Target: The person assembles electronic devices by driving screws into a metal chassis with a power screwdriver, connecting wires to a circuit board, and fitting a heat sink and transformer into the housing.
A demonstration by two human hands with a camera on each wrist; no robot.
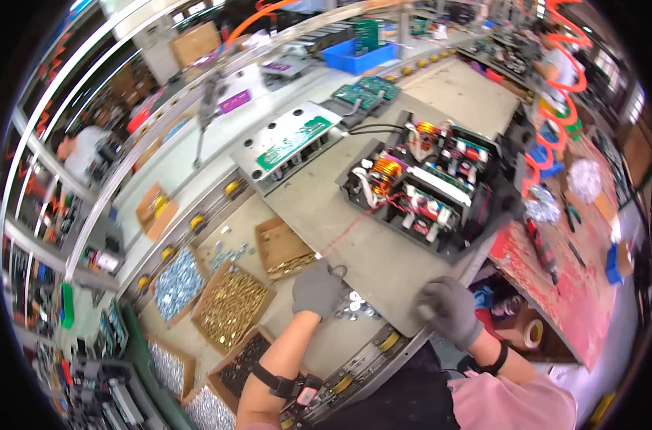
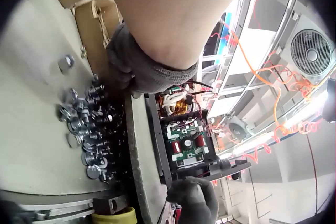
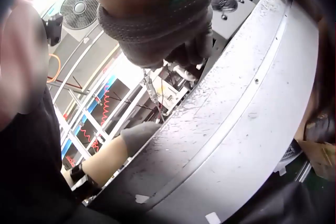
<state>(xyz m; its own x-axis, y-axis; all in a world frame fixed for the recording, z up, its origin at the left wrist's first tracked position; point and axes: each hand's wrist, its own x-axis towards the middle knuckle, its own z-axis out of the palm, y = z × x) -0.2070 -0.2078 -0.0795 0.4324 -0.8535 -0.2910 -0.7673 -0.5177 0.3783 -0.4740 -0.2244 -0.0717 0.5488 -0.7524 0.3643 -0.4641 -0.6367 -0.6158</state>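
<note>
My gloved left hand (image 1: 317, 290) is low over the parts bench, beside a cardboard box (image 1: 283, 247) of brass-coloured pieces. Its fingers point down and are mostly hidden behind its back. Close by lie loose shiny metal pieces (image 2: 86, 129), small and round-headed. My gloved right hand (image 1: 448, 312) is at the near corner of the grey board (image 1: 326, 215), with its fingers bent inward; I cannot tell whether it holds something small. On that board sits a black open-topped electronic unit (image 1: 426, 190) with copper coils and green circuit boards.
Open boxes hold silver pieces (image 1: 178, 283), brass-coloured fasteners (image 1: 229, 304) and black fasteners (image 1: 243, 365). A metal plate with a green board (image 1: 290, 143) lies behind. At right, a worn red table (image 1: 555, 287) carries a red-and-black tool (image 1: 541, 247). Orange coiled hose (image 1: 555, 136) hangs above.
</note>
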